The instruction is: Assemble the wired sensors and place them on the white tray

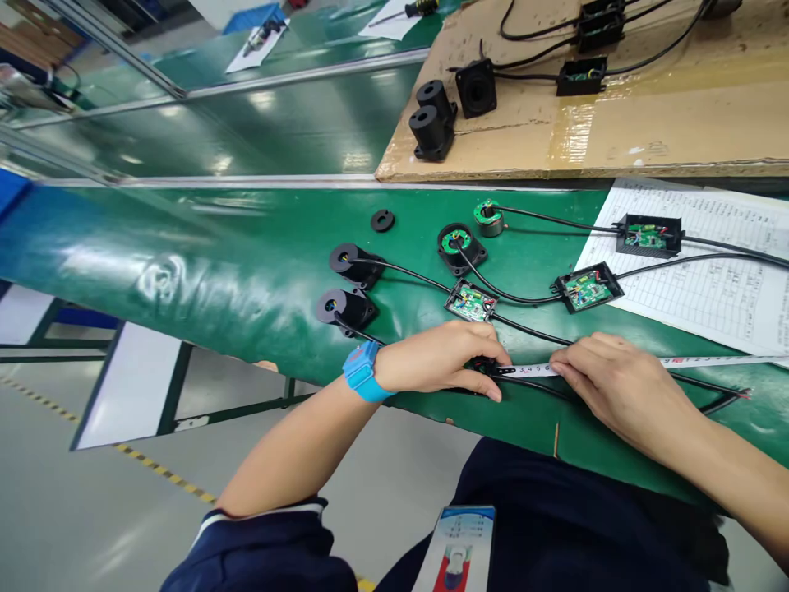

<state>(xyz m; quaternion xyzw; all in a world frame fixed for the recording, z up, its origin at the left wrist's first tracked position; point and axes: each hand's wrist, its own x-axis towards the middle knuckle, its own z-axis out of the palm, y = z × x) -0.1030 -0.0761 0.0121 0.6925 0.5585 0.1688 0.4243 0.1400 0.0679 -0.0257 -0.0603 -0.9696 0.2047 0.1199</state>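
A white measuring tape [525, 371] lies stretched along a black cable at the table's near side. My left hand [440, 358], with a blue wristband [365, 372], is closed with thumb and fingers around a small black box [482, 364], mostly hidden, where the tape starts. My right hand [622, 382] pinches the tape farther right, and the tape runs on past it. Just beyond my hands sits an open box with a green circuit board [471, 302], its cable joined to a black cylindrical housing [352, 265]. A second black housing [345, 309] has its cable passing under my left wrist.
Two more open circuit boxes [589, 288] [648, 236] lie wired farther back, one on a printed sheet [721, 284]. A black ring [382, 220] lies loose. Behind, a cardboard-covered shelf [511, 148] carries black housings [431, 123] and wired boxes [581, 76]. Bare cable ends [745, 395] lie right.
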